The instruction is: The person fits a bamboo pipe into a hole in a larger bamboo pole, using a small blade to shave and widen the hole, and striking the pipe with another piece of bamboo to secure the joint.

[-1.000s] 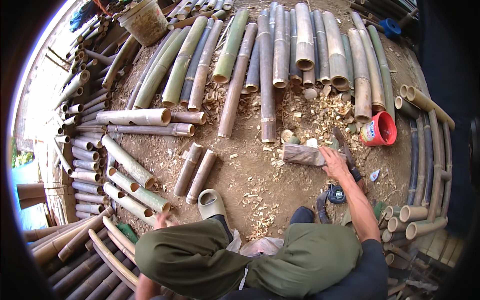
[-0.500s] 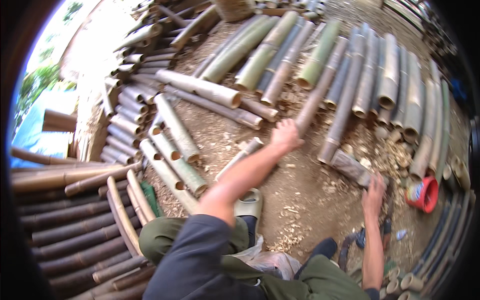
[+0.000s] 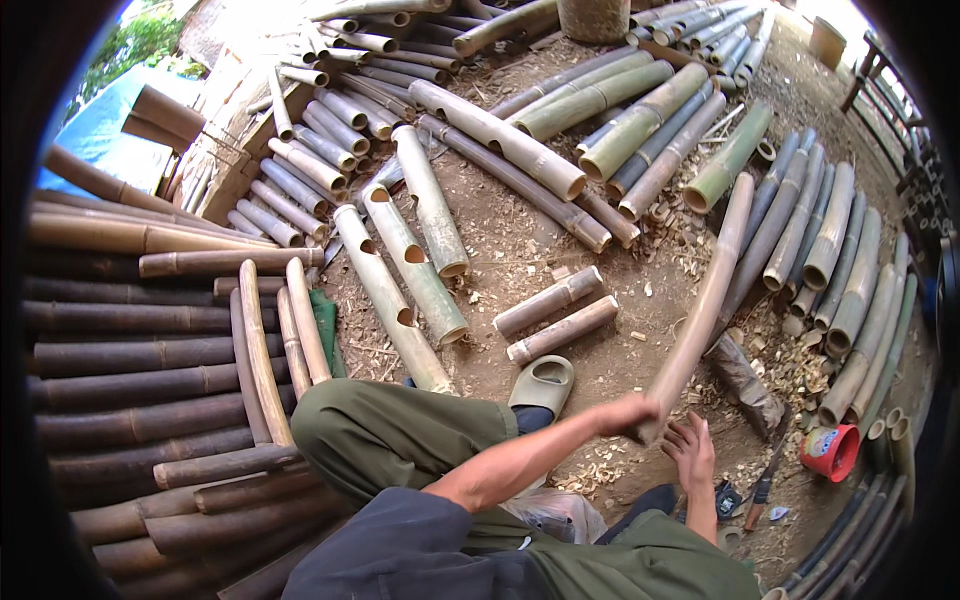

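My left hand [image 3: 626,412] is closed around the near end of a long brown bamboo pole [image 3: 703,310], which slants away up and to the right. Just right of that end is my right hand [image 3: 692,458], its fingers apart and nothing in it. Beyond the right hand a dark, worn wooden block [image 3: 748,388] lies on the ground. A long-bladed knife [image 3: 763,490] rests beside the block. Two short bamboo pieces [image 3: 548,300] lie side by side in front of my sandal [image 3: 543,384].
Bamboo poles with cut holes [image 3: 412,270] lie left of centre. Stacked dark bamboo [image 3: 130,355] fills the left side. More poles [image 3: 860,300] lie in a row at right, near a red bucket [image 3: 830,452]. Wood chips [image 3: 590,475] cover the ground.
My left hand has drawn the bamboo pole nearer, its end raised off the ground. My right hand has left the wooden block and come over beside the pole. The view has shifted.
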Available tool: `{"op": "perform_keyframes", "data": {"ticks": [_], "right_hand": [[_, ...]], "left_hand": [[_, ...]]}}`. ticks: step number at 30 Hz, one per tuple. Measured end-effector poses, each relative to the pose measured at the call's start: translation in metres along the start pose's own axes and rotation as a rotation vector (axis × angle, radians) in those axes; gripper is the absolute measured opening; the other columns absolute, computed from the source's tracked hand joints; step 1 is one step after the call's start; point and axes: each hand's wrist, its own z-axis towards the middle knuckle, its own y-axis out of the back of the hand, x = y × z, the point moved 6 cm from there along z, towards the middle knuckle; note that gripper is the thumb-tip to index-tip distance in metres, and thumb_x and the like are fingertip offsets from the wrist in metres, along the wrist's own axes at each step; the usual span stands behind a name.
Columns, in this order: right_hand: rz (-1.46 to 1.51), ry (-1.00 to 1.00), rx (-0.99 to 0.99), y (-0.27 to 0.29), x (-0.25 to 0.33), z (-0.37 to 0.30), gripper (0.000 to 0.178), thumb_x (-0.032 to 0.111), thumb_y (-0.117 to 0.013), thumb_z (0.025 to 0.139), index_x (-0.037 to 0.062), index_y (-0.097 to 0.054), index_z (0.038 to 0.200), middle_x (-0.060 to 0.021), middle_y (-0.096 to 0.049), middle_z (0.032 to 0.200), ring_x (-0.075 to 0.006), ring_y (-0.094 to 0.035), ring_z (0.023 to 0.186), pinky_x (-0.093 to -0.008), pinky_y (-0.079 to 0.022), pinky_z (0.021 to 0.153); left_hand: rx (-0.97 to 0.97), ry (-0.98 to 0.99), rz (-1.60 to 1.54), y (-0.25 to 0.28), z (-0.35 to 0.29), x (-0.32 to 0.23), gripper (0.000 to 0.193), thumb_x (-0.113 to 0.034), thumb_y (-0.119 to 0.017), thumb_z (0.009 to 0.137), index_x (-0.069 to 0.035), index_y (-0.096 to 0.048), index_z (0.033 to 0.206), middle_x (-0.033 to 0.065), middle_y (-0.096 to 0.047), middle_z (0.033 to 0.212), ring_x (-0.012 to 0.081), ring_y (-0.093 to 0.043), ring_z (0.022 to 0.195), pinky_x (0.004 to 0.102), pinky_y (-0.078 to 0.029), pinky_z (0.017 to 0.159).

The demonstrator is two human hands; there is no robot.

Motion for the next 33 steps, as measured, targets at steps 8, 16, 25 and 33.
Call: {"op": "perform_keyframes", "data": {"ticks": [8,16,25,33], "right_hand": [[-0.232,0.082,-0.044,-0.045,0.030,0.014,0.046,0.026,-0.070,0.083,0.0031,-0.046,0.114,-0.0086,-0.057,0.081,-0.0231,-0.064,0.063,-0.0390,-0.057,0.058],[-0.263,-0.032,-0.077,-0.006,-0.035,-0.002,0.048,0.021,-0.075,0.079,0.0019,-0.048,0.114,-0.0084,-0.058,0.084,-0.0236,-0.064,0.067,-0.0401,-0.057,0.060],[-0.260,-0.068,-0.080,0.009,-0.042,0.006,0.054,0.019,-0.078,0.076,0.0002,-0.049,0.117,-0.0081,-0.059,0.089,-0.0199,-0.063,0.073,-0.0360,-0.055,0.065],[-0.241,0.041,-0.119,-0.017,-0.028,-0.009,0.063,0.023,-0.080,0.077,-0.0016,-0.049,0.126,-0.0093,-0.060,0.095,-0.0181,-0.063,0.075,-0.0338,-0.054,0.063]], "left_hand": [[-0.575,-0.419,1.466,0.003,-0.035,-0.135,0.057,-0.045,-0.070,0.081,0.000,-0.062,0.114,0.0224,-0.066,0.109,0.0381,-0.064,0.099,0.0469,-0.053,0.087],[-1.102,-0.265,2.282,0.145,-0.020,-0.359,0.083,-0.042,-0.054,0.090,-0.006,-0.016,0.156,0.0126,-0.017,0.163,0.0320,-0.014,0.150,0.0499,-0.016,0.121],[-1.280,-0.255,2.133,0.189,-0.081,-0.347,0.059,-0.051,-0.072,0.080,-0.009,-0.058,0.118,0.0113,-0.060,0.113,0.0280,-0.060,0.105,0.0418,-0.049,0.087],[-1.323,0.063,1.786,0.268,-0.160,-0.253,0.033,-0.015,-0.057,0.087,0.000,-0.057,0.116,0.0216,-0.060,0.111,0.0347,-0.060,0.106,0.0485,-0.052,0.089]]}}
